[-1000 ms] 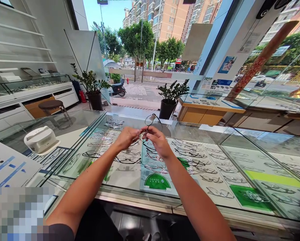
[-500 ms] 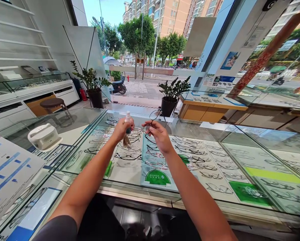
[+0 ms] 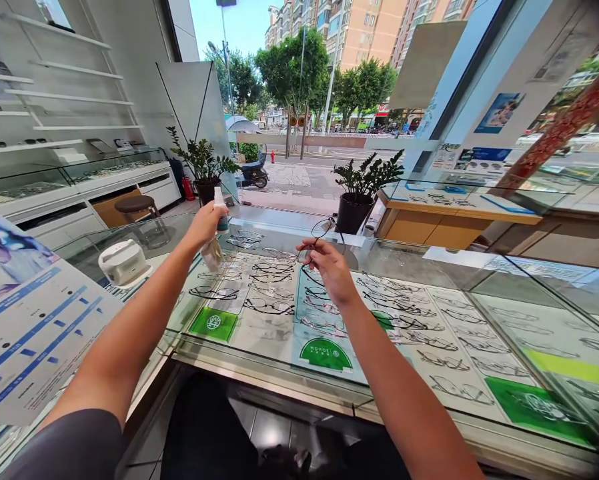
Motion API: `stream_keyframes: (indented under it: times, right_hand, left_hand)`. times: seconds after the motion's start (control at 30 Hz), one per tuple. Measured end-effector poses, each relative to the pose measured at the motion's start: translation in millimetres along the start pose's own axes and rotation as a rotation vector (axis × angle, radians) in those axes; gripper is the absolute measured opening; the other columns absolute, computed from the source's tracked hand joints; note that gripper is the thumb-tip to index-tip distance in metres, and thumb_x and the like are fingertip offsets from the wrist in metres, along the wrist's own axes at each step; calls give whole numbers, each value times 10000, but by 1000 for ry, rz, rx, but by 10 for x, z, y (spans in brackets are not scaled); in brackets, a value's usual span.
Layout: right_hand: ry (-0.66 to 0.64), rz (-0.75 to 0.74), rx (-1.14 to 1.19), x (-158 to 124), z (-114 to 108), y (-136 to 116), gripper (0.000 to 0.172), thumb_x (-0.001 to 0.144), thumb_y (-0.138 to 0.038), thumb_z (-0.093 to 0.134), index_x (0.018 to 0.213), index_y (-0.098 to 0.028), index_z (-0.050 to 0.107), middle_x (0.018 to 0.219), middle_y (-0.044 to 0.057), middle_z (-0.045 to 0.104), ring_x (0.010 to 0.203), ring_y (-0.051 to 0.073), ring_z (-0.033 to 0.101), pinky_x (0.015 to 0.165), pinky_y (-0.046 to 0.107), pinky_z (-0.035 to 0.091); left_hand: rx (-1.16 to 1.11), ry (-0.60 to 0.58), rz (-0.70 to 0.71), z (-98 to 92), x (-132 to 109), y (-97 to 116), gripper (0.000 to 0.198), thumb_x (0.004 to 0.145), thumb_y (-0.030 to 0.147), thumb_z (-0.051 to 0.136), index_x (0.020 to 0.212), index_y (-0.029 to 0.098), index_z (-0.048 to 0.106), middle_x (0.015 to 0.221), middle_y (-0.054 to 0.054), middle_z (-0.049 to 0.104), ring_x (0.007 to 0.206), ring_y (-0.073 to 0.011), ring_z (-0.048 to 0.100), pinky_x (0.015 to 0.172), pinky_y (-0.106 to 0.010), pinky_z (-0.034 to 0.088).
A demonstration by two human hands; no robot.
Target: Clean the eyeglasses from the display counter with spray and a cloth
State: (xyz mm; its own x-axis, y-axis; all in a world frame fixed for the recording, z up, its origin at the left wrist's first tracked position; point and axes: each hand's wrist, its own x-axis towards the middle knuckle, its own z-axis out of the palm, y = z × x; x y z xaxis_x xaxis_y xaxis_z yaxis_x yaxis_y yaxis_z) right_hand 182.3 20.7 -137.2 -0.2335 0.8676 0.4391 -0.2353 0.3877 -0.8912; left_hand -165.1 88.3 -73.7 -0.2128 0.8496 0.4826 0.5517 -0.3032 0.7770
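Note:
My left hand [image 3: 205, 225] is closed around a small spray bottle [image 3: 220, 208] with a white top, held upright above the left part of the glass counter. Below that hand hangs a pale brownish cloth [image 3: 212, 255], apparently gripped by the same fingers. In my right hand [image 3: 329, 263] is a pair of thin dark-rimmed glasses [image 3: 323, 229], pinched at one side; one round lens sticks up above the fingers. Both hands are over the glass display counter [image 3: 264, 357]. Beneath the glass lie rows of eyeglass frames [image 3: 270, 305].
A white boxy device [image 3: 123, 262] stands on the counter at left, near a printed board [image 3: 34, 333]. Potted plants [image 3: 355, 212] stand beyond the counter's far edge by the window. A brown stool [image 3: 135, 205] is at the far left, and a wooden display table [image 3: 429, 223] at the right.
My left hand has moved left and slightly up with the spray bottle and cloth, away from the glasses. The right hand still holds the glasses; the view has turned slightly left.

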Motion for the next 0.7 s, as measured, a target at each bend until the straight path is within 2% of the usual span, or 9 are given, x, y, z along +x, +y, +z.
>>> stream_keyframes:
  times: [0.13,0.2,0.27,0.37,0.47,0.7]
  right_hand:
    - [-14,1,21,-4,6,2,330,934,-411,694,1219,-258,758,1218,73,795,855,183,636,753,348,466]
    - [-15,4,32,-7,4,-7,314,937,-405,701,1212,-269,767,1210,65,798,851,178,628,756,350,460]
    - [-16,7,39,-8,2,-15,297,939,-396,706,1202,-280,776,1201,58,801,850,176,622,758,350,453]
    - [-16,8,44,-8,1,-17,284,932,-386,715,1189,-288,785,1190,53,805,850,176,617,754,351,442]
    - [-16,14,46,-8,0,-12,287,927,-386,720,1189,-289,788,1190,48,804,850,176,614,757,352,435]
    - [-18,19,56,-6,5,-21,299,915,-393,723,1183,-275,782,1178,48,802,843,177,604,758,350,423]
  left_hand:
    - [423,-63,19,-278,156,-371,345,837,516,707,864,175,755,863,-96,759,806,-252,644,749,-330,467]
    - [584,-100,-28,-352,185,-554,332,814,500,771,866,173,798,923,-116,797,873,-283,688,777,-333,479]
    - [666,-133,-91,-381,192,-721,326,814,464,793,962,179,844,1022,-117,831,956,-308,720,803,-331,492]
    - [694,-160,-148,-354,181,-923,364,823,432,802,1083,184,863,1124,-109,845,1046,-317,734,826,-324,507]
    - [695,-176,-172,-280,167,-1060,390,814,423,816,1118,185,865,1143,-104,847,1069,-316,739,835,-324,517]
    - [722,-207,-231,-139,180,-1177,392,793,418,832,1117,199,869,1126,-98,849,1041,-309,742,811,-327,518]
